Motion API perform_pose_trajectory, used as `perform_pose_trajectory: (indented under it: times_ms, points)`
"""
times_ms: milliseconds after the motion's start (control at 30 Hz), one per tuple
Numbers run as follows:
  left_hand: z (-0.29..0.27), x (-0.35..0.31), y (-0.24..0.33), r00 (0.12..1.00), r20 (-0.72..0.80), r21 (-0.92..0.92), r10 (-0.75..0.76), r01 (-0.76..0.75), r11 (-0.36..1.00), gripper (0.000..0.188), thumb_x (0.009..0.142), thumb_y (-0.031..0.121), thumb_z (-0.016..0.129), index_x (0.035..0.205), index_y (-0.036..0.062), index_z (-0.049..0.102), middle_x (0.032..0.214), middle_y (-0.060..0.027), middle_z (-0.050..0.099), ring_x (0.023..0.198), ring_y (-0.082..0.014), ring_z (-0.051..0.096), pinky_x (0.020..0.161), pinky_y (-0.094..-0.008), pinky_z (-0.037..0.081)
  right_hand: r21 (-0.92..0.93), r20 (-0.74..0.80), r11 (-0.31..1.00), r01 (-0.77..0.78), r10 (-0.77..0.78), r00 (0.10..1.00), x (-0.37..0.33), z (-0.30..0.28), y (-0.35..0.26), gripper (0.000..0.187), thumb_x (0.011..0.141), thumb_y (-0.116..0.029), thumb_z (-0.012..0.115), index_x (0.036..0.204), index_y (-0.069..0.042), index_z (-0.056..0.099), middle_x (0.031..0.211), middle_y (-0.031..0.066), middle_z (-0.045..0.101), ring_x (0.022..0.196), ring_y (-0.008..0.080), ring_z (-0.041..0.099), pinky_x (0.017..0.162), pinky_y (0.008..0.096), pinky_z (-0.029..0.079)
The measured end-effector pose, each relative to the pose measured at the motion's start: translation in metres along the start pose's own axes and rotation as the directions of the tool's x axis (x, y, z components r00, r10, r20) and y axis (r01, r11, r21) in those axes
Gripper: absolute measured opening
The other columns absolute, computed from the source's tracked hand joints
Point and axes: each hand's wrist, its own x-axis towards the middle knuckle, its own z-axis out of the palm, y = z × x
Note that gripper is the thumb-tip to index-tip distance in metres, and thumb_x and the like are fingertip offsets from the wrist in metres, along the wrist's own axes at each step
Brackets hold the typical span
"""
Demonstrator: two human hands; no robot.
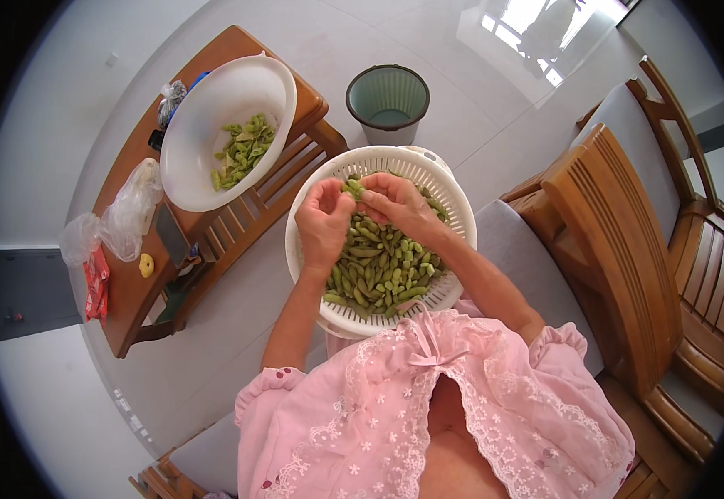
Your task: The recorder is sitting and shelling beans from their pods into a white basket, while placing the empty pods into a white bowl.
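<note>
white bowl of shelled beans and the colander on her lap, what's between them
In the head view, only the slatted wooden edge of the side table and bare pale floor tiles lie between the white bowl and the colander.

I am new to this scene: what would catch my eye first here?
First, the two hands, left hand and right hand, pinching one green pod over a white colander full of pods on the lap. Next, the white bowl with some pods on the wooden table at left.
</note>
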Motion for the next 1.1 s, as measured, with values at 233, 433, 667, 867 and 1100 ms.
perform_pose_trajectory:
  times_ms: [233, 433, 667, 867, 1100]
  points:
    - [0.006, -0.006, 0.008, 0.738, 0.272, 0.633, 0.618, -0.621, 0.463, 0.021, 0.072, -0.001, 0.059, 0.093, 0.0002, 0.06, 0.089, -0.0093, 0.056, 0.08, -0.0237, 0.054, 0.072, -0.0302, 0.045, -0.3, -0.115, 0.954, 0.028, -0.065, 0.991, -0.005, 0.0, -0.003, 0.013, 0.084, -0.008, 0.051, 0.091, 0.003, 0.054, 0.067, 0.0009, 0.054, 0.057, 0.0046, 0.048, 0.049, 0.019, 0.04]
    - [0.002, -0.011, 0.005, 0.911, 0.136, 0.432, 0.389, -0.408, 0.804, 0.023, 0.074, -0.001, 0.057, 0.098, -0.0011, 0.06, 0.091, -0.0082, 0.06, 0.076, -0.0155, 0.058, 0.068, -0.0239, 0.047, -0.636, 0.031, 0.729, 0.254, -0.305, 0.952, -0.006, -0.003, -0.011, 0.013, 0.08, -0.007, 0.054, 0.09, 0.002, 0.055, 0.068, 0.0092, 0.059, 0.062, 0.0117, 0.057, 0.056, 0.0254, 0.045]
    - [-0.005, 0.0, 0.005, 1.0, 0.009, -0.235, 0.011, -0.008, 0.972, 0.014, 0.079, 0.004, 0.057, 0.091, -0.0029, 0.06, 0.076, -0.0056, 0.06, 0.067, -0.0101, 0.057, 0.066, -0.0193, 0.046, -0.355, -0.078, 0.929, 0.106, -0.143, 0.987, -0.004, 0.001, -0.01, 0.016, 0.081, -0.007, 0.052, 0.094, 0.001, 0.056, 0.067, 0.0099, 0.058, 0.061, 0.0138, 0.055, 0.059, 0.0267, 0.045]
    - [0.005, -0.007, 0.008, 0.782, 0.106, 0.459, 0.615, -0.587, 0.667, 0.014, 0.076, 0.001, 0.058, 0.09, -0.0014, 0.061, 0.09, -0.0077, 0.058, 0.071, -0.0121, 0.056, 0.062, -0.0225, 0.046, -0.613, -0.099, 0.757, 0.226, -0.358, 0.928, -0.002, -0.001, -0.001, 0.019, 0.081, -0.005, 0.051, 0.1, -0.001, 0.053, 0.067, 0.0101, 0.058, 0.064, 0.0163, 0.056, 0.061, 0.0286, 0.044]
    - [0.005, -0.005, 0.001, 0.89, 0.14, 0.458, 0.434, -0.447, 0.768, 0.016, 0.075, -0.001, 0.058, 0.091, -0.003, 0.061, 0.089, -0.0085, 0.06, 0.07, -0.0121, 0.056, 0.063, -0.0224, 0.046, -0.644, 0.035, 0.695, 0.32, -0.391, 0.92, -0.004, -0.003, -0.009, 0.025, 0.08, -0.002, 0.048, 0.104, -0.004, 0.04, 0.069, 0.0132, 0.058, 0.069, 0.0294, 0.058, 0.061, 0.0338, 0.044]
